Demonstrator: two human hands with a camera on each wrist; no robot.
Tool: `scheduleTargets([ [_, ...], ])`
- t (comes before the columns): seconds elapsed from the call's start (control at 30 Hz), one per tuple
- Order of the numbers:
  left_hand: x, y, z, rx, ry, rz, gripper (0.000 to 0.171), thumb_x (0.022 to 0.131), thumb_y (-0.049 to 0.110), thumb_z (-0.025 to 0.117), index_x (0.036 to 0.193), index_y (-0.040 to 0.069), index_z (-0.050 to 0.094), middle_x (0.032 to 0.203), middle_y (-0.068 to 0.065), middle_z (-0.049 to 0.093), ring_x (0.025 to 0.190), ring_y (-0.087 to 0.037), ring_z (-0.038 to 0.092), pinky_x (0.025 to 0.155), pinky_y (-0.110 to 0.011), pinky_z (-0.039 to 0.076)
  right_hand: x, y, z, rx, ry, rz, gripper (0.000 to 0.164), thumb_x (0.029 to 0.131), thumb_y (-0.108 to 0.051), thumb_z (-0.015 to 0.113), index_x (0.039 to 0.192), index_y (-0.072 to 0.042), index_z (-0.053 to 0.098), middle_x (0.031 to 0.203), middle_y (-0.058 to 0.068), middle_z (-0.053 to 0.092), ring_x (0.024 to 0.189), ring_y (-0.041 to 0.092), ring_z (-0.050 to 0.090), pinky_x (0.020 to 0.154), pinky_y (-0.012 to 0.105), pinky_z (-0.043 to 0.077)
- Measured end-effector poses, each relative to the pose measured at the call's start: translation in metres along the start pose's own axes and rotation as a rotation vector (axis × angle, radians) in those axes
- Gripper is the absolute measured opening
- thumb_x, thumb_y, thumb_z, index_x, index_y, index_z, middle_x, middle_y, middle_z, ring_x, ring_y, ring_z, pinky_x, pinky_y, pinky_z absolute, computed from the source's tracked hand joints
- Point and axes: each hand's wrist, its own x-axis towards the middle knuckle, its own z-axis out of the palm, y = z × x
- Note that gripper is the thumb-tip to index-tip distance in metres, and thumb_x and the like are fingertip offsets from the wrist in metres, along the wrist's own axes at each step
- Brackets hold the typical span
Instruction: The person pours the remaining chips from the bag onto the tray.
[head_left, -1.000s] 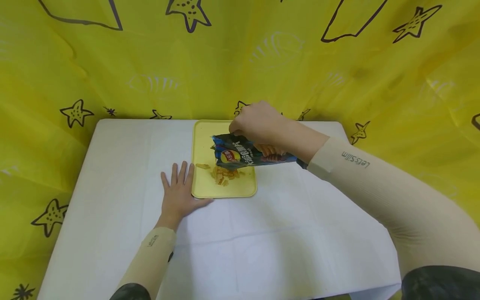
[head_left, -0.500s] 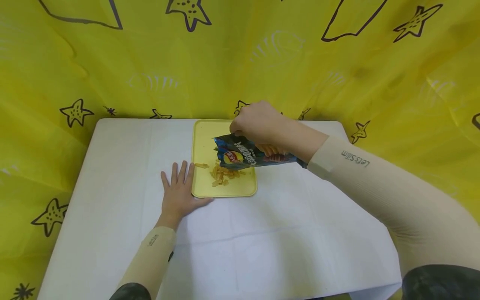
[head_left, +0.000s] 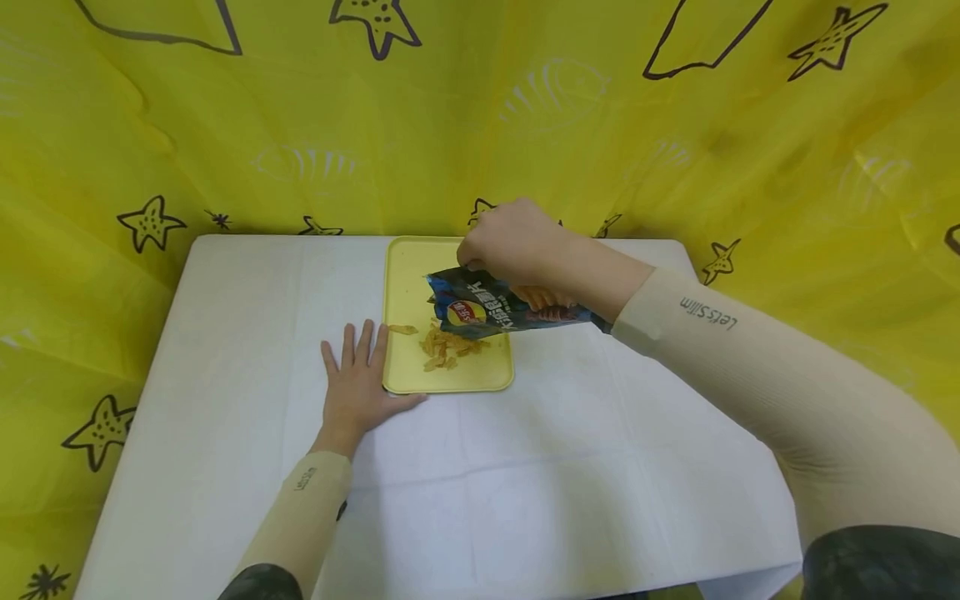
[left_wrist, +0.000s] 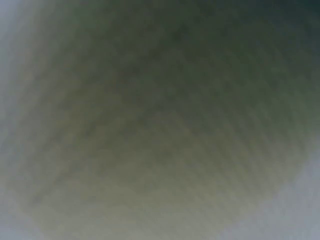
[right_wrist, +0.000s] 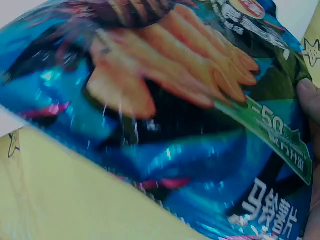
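Observation:
My right hand (head_left: 513, 237) grips the upper edge of a dark blue potato chip bag (head_left: 480, 304), held sideways over a yellow tray (head_left: 408, 267). The bag's mouth end points left, above a small heap of broken chips (head_left: 446, 346) on the tray. One chip (head_left: 403, 329) lies apart near the tray's left rim. Filling most of the right wrist view is the bag's printed front (right_wrist: 175, 125), with a thumb (right_wrist: 309, 95) pressed on it at the right. My left hand (head_left: 358, 396) lies flat, fingers spread, along the tray's lower left corner. Only blurred sleeve fabric shows in the left wrist view.
A white cloth (head_left: 465, 517) covers the table. Behind it hangs a yellow curtain (head_left: 435, 125) with starfish and fish drawings, close to the table's back edge and the tray's far end.
Over the last second the bag's mouth has shifted very slightly right, showing more of the chip heap. Both hands stay nearly in place.

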Motion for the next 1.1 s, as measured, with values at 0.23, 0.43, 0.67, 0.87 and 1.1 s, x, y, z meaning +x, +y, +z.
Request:
scheduleTargets([
  [0.23,0.0004,0.0012,-0.0005,-0.002,-0.004,-0.001,0.125,0.054,0.095,0.028,0.149,0.019,0.002,0.154,-0.008,0.005,0.139,-0.033,-0.005,0.102,-0.062,-0.011,0.0003,0.0014,0.0007,-0.003,0.015,-0.005,0.01,0.089,-0.024,0.061,0.086,-0.028,0.07,0.071,-0.007,0.061,0.064,0.016,0.053,0.055,0.035,0.048],
  [0.43,0.0004,0.0006,0.0024,0.01,-0.007,-0.01,0.125,0.053,0.096,0.026,0.149,0.02,0.0,0.155,-0.007,0.003,0.139,-0.032,-0.007,0.102,-0.062,-0.012,0.0013,-0.0006,0.0012,-0.025,-0.014,0.007,0.01,0.089,-0.027,0.061,0.086,-0.03,0.07,0.071,-0.008,0.061,0.063,0.015,0.053,0.053,0.035,0.047],
  [0.67,0.0003,0.0011,0.0028,0.009,-0.013,-0.011,0.125,0.053,0.096,0.025,0.149,0.02,-0.001,0.155,-0.006,-0.001,0.139,-0.032,-0.009,0.102,-0.061,-0.014,0.0029,-0.0013,0.0013,0.007,0.008,-0.022,0.008,0.088,-0.027,0.062,0.084,-0.027,0.07,0.07,-0.008,0.061,0.063,0.016,0.053,0.053,0.034,0.047],
  [0.87,0.0002,0.0002,0.0029,0.017,-0.004,-0.011,0.125,0.053,0.096,0.025,0.149,0.019,0.001,0.155,-0.007,0.001,0.139,-0.032,-0.009,0.102,-0.061,-0.013,0.004,-0.0029,-0.0007,0.004,0.026,-0.026,0.01,0.088,-0.027,0.062,0.081,-0.027,0.069,0.068,-0.008,0.06,0.062,0.015,0.053,0.052,0.034,0.046],
  [1.1,-0.0001,-0.0001,0.0023,0.013,-0.009,-0.014,0.124,0.053,0.095,0.027,0.149,0.019,0.002,0.155,-0.007,0.003,0.139,-0.032,-0.009,0.103,-0.061,-0.012,0.0047,-0.005,-0.0006,-0.001,0.01,-0.026,0.01,0.089,-0.027,0.061,0.088,-0.028,0.07,0.074,-0.008,0.062,0.066,0.015,0.052,0.055,0.033,0.046],
])
